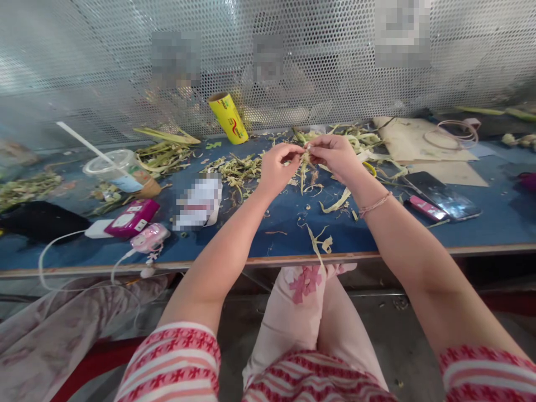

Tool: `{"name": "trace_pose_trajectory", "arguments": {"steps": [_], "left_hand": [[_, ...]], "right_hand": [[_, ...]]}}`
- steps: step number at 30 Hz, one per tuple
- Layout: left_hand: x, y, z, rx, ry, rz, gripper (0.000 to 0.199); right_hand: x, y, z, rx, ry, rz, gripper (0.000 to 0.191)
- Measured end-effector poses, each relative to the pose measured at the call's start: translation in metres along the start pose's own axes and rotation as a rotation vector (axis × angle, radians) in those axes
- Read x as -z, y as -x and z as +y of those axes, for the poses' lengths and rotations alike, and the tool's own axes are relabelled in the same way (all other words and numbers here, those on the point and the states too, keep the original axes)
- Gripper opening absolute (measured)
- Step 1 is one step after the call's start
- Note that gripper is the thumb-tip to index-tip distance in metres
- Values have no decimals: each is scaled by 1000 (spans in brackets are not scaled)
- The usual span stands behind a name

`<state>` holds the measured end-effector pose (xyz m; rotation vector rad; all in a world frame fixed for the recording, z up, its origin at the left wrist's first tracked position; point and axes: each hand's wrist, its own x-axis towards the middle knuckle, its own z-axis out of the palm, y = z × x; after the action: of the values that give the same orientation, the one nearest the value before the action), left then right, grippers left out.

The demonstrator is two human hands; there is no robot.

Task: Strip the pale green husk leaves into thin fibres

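Observation:
My left hand (280, 166) and my right hand (334, 156) meet above the middle of the blue table (276, 240). Their fingertips pinch a small pale plant piece (307, 149), with thin yellowish strips hanging below it. Its exact kind is too small to make out. Around and under the hands lie dry plant scraps (238, 170), a loose heap of pale green and straw-coloured peelings. Nearer the table's front edge, a curled husk strip (316, 243) lies apart and reaches the rim. My right wrist wears a thin braided band.
At the back stands a tilted yellow cardboard tube (229, 118). To the left are a plastic cup (121, 170) with a straw, a magenta power bank (133, 218) and white cables. A phone (444, 195) lies right. Behind rises a perforated metal screen (326, 72).

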<state>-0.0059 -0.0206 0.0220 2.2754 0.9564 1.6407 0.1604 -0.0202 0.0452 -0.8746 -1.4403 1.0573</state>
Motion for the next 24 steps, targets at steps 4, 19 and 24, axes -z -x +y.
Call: {"name": "trace_pose_trajectory", "arguments": {"steps": [4,19,24], "left_hand": [[1,0,0,-53,-47,-7,17],[4,-1,0,-271,-103,12,15],[3,-2,1,-307,-58,-5,13]], "right_hand": [[0,3,-6,-25,-29,7,11],[8,6,-11,4,-121,-85,10],[15,7,-13,-108,-170,-150,15]]}}
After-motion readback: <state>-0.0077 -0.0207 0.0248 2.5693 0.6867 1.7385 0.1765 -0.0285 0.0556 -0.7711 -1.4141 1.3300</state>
